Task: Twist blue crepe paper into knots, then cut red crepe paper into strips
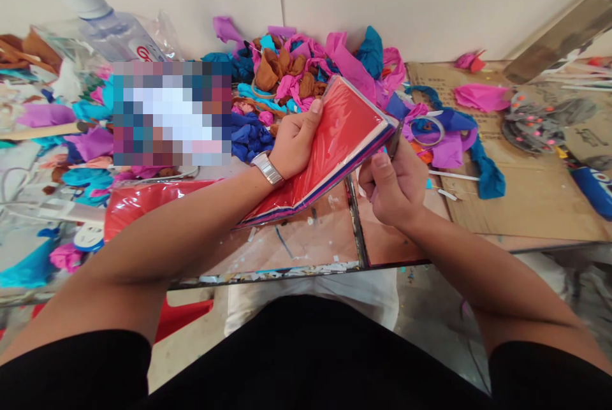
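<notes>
A long flat pack of coloured sheets [347, 123] in clear plastic lies slantwise above the table, red on top with white, blue and purple edges below. My left hand [297, 142] is closed on it, thumb on the red face and fingers underneath. The pack's other end rests on the table under my left forearm. At its right corner, my right hand [396, 183] is closed around what look like scissors [396, 140]. Only a narrow dark blade shows, touching or very near the plastic; the handles are hidden by the fingers.
Heaps of crumpled coloured fabric [287, 75] lie along the wall. A plastic bottle [117, 30] stands at back left. Flattened cardboard [521, 199] covers the right side, holding a pincushion-like grey bundle [535, 123] and a blue can-like object [593, 190]. A tape roll [427, 131] lies beyond my right hand.
</notes>
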`<state>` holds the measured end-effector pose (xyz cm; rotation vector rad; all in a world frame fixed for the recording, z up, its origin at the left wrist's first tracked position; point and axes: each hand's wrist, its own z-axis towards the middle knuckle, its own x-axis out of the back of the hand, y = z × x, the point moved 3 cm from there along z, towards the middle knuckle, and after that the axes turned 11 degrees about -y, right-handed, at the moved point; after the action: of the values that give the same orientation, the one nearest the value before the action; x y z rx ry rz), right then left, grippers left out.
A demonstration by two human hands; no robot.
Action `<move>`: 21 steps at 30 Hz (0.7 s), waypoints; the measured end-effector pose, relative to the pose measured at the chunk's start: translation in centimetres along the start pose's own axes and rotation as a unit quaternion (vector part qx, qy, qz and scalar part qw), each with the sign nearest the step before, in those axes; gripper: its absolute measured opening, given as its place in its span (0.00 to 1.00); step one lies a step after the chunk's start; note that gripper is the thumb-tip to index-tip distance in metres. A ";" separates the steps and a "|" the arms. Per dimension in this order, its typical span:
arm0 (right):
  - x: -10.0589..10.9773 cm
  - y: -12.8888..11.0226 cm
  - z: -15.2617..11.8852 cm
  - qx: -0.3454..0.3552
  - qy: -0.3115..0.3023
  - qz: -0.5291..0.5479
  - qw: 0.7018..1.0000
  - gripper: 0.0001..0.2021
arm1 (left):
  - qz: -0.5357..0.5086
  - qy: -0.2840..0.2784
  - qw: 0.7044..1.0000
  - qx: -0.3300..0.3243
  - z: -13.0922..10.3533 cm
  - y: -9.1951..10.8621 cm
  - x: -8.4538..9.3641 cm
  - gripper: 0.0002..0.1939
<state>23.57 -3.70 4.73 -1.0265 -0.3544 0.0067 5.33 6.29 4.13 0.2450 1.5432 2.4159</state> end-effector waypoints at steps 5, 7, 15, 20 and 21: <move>0.1 -0.3 0.1 -0.005 0.000 -0.023 1.000 0.26 | 0.018 0.000 1.000 -0.012 0.0 0.0 0.1 0.36; 0.2 -0.3 0.2 -0.005 -0.006 -0.024 1.000 0.27 | 0.025 -0.002 1.000 -0.017 0.0 -0.1 0.1 0.36; 0.3 -0.4 0.3 -0.007 0.001 -0.030 1.000 0.29 | 0.040 -0.028 0.999 -0.024 0.0 -0.5 0.2 0.38; 0.4 -0.5 0.5 -0.006 -0.008 -0.039 0.999 0.31 | 0.037 -0.026 0.999 -0.020 0.0 -0.4 0.1 0.38; 0.5 -0.5 0.5 -0.004 -0.009 -0.040 0.999 0.32 | 0.041 -0.030 0.998 -0.021 0.0 -0.3 0.0 0.38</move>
<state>23.82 -3.50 5.51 -1.0210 -0.4125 -0.0570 5.34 6.42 3.88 0.3763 1.4821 2.4755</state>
